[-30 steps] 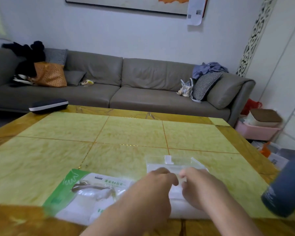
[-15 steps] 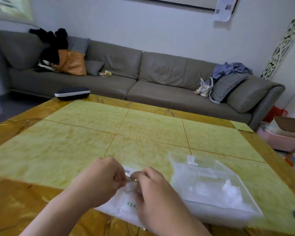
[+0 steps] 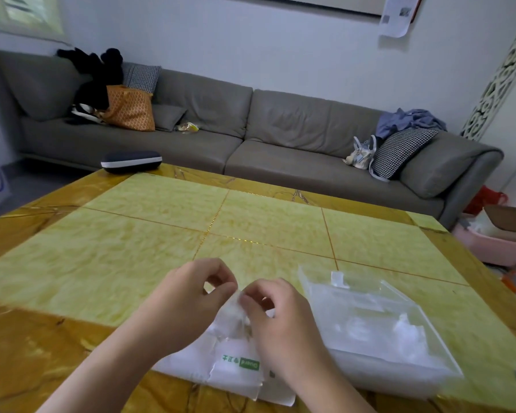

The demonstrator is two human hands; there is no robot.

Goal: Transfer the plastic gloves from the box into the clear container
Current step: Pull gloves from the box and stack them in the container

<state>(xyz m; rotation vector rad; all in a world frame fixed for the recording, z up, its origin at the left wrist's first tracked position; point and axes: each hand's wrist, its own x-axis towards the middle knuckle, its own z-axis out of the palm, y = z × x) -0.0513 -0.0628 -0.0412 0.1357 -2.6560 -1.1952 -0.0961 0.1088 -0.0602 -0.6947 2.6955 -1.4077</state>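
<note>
Plastic glove (image 3: 234, 315) pinched between left hand (image 3: 191, 299) and right hand (image 3: 276, 318) | above box (image 3: 236, 368)

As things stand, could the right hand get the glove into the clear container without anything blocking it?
Probably yes. The right hand pinches the plastic glove just beside the clear container, whose top looks open, with nothing between them. The left hand also holds the glove.
</note>
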